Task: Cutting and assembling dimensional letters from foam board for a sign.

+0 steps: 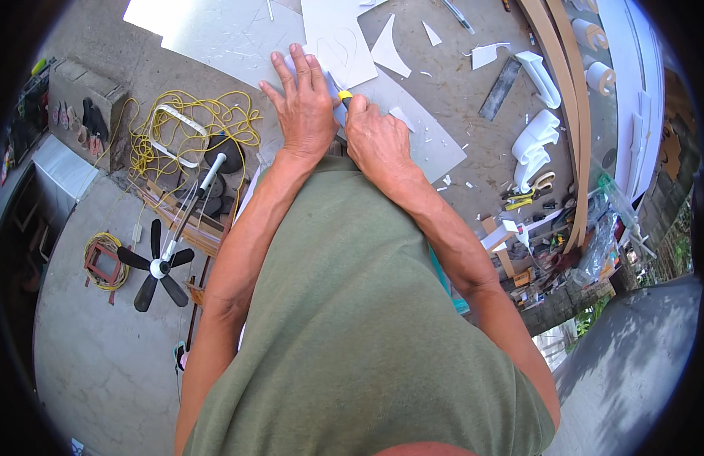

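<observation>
My left hand [302, 110] lies flat with its fingers spread, pressing on a narrow pale piece of sheet. Just to its right, my right hand [376, 137] is closed around a yellow-and-black utility knife [344, 96]. The blade points up and left, close to the left fingers, and its tip lies by the edge of a white sheet [344, 42] marked with drawn curved lines. Beneath these is a grey board [435, 148] strewn with small white scraps. A large scratched, shiny sheet [215, 38] extends to the upper left.
Cut white offcuts [390, 49], a dark flat bar [500, 90] and white curved shapes [534, 144] lie to the right. Scissors [545, 181] are beside them, near bent brown strips [574, 114]. On the left are a tangled yellow cord [215, 106] and a black-bladed fan [160, 267].
</observation>
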The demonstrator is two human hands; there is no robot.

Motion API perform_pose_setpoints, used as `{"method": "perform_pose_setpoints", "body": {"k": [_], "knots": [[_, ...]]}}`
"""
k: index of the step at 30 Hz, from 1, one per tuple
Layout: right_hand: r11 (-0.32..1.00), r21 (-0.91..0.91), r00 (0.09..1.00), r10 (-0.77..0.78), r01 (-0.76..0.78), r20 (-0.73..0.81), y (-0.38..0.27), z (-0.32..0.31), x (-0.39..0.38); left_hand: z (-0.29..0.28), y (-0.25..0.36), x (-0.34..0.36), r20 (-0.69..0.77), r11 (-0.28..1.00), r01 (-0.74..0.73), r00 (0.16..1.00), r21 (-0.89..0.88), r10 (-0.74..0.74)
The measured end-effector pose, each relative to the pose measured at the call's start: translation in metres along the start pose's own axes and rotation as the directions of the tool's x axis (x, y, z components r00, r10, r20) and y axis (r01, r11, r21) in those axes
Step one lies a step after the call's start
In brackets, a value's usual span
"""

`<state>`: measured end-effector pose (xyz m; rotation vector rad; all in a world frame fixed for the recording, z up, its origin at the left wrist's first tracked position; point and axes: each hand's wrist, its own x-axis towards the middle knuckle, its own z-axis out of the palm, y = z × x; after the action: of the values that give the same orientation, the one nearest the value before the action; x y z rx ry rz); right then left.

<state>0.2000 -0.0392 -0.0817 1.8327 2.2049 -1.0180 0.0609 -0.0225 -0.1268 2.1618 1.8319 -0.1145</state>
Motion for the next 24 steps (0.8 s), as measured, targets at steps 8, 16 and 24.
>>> {"method": "perform_pose_setpoints", "body": {"k": [8, 16, 24], "knots": [[0.999, 0.042, 0.999, 0.031, -0.032, 0.01, 0.005, 0.006, -0.006, -0.004, 0.002, 0.0, 0.012, 0.999, 0.015, 1.0, -0.042, -0.014], [1.0, 0.001, 1.0, 0.009, -0.009, 0.002, 0.007, 0.005, -0.013, -0.005, 0.003, 0.001, 0.031, 0.999, 0.028, 0.999, -0.036, -0.027], [0.999, 0.039, 0.999, 0.018, -0.019, 0.029, 0.011, 0.007, -0.022, -0.003, 0.003, 0.0, 0.033, 0.999, 0.033, 0.999, -0.041, -0.032]]}}
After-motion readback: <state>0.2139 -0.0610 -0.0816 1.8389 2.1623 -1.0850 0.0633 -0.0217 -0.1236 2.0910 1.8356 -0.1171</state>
